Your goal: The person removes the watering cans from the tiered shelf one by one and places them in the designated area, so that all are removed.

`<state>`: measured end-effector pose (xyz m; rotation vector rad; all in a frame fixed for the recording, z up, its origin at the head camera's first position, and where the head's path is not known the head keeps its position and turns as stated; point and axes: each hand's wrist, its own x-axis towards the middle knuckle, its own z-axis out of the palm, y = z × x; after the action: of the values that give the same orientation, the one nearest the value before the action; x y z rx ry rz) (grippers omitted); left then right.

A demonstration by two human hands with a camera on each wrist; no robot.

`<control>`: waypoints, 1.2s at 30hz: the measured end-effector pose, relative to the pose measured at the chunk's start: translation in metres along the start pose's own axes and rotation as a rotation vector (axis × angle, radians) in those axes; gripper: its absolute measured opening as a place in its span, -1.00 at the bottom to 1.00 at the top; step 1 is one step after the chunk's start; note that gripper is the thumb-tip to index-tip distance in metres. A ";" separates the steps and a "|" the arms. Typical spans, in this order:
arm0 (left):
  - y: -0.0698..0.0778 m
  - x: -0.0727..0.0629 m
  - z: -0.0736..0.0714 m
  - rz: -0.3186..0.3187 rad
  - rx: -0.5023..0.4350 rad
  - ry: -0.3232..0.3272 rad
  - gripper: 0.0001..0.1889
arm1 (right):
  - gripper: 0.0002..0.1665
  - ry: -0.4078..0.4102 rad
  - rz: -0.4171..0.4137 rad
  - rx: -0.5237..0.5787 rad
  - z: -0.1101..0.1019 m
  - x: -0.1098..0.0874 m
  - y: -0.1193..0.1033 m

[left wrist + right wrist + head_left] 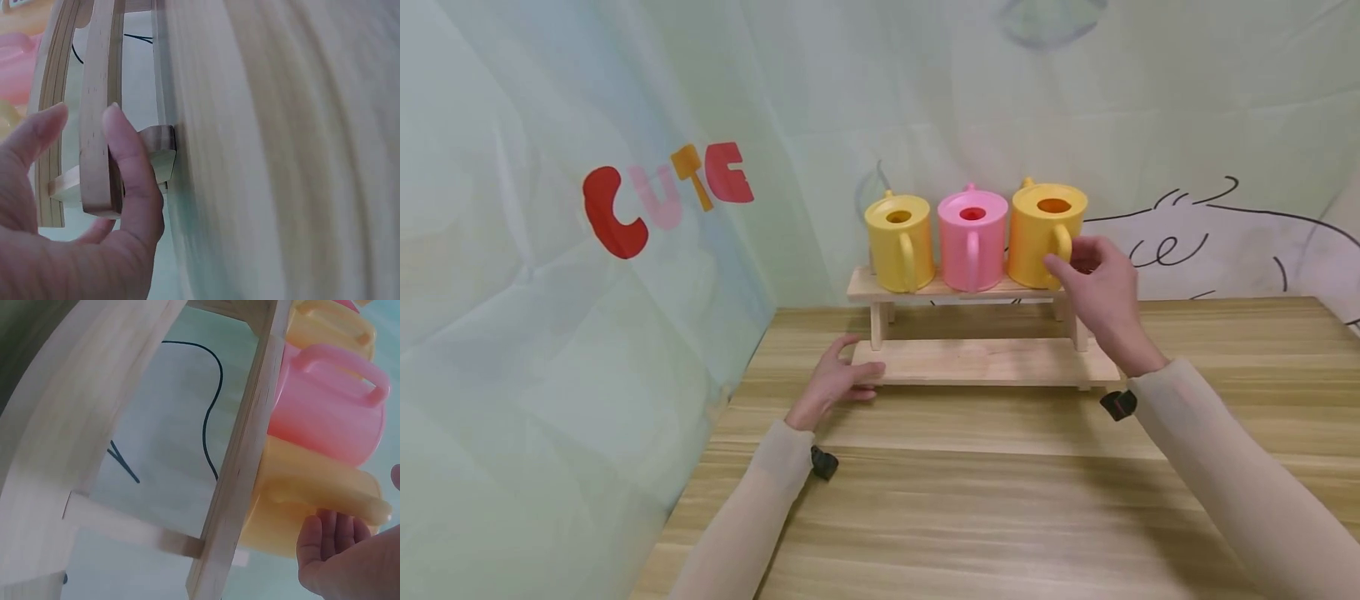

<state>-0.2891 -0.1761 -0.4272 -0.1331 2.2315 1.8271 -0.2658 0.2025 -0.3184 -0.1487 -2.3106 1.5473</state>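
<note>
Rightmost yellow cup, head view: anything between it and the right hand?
Nothing visible. The right hand is at the handle of the rightmost yellow cup, with no object between; the right wrist view shows curled fingers right at it. The pink cup stands on the side away from that hand.

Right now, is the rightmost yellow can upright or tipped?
Upright: the rightmost yellow can has its round top opening facing up.

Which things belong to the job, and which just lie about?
Likely job: rightmost yellow watering can, at right hand; wooden stand, touched by left hand; perhaps pink watering can, leftmost yellow watering can.

Just around: wooden table, printed backdrop.
</note>
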 end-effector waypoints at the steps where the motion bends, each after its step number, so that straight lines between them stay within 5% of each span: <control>1: 0.000 0.000 0.000 -0.003 -0.007 -0.005 -0.07 | -0.31 -0.003 0.005 0.016 0.001 0.002 0.000; 8: -0.003 0.001 0.000 -0.007 -0.059 -0.035 -0.03 | -0.40 -0.019 0.026 0.114 0.010 0.012 -0.001; 22: -0.004 0.006 0.002 -0.017 -0.107 -0.065 -0.02 | -0.67 -0.033 0.019 0.522 0.024 0.027 0.000; 36: -0.002 0.006 0.005 -0.042 -0.145 -0.072 0.01 | -0.52 0.123 0.072 0.462 0.034 0.031 -0.003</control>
<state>-0.2938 -0.1714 -0.4319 -0.1377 2.0321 1.9385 -0.3063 0.1808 -0.3199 -0.2017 -1.8171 1.9997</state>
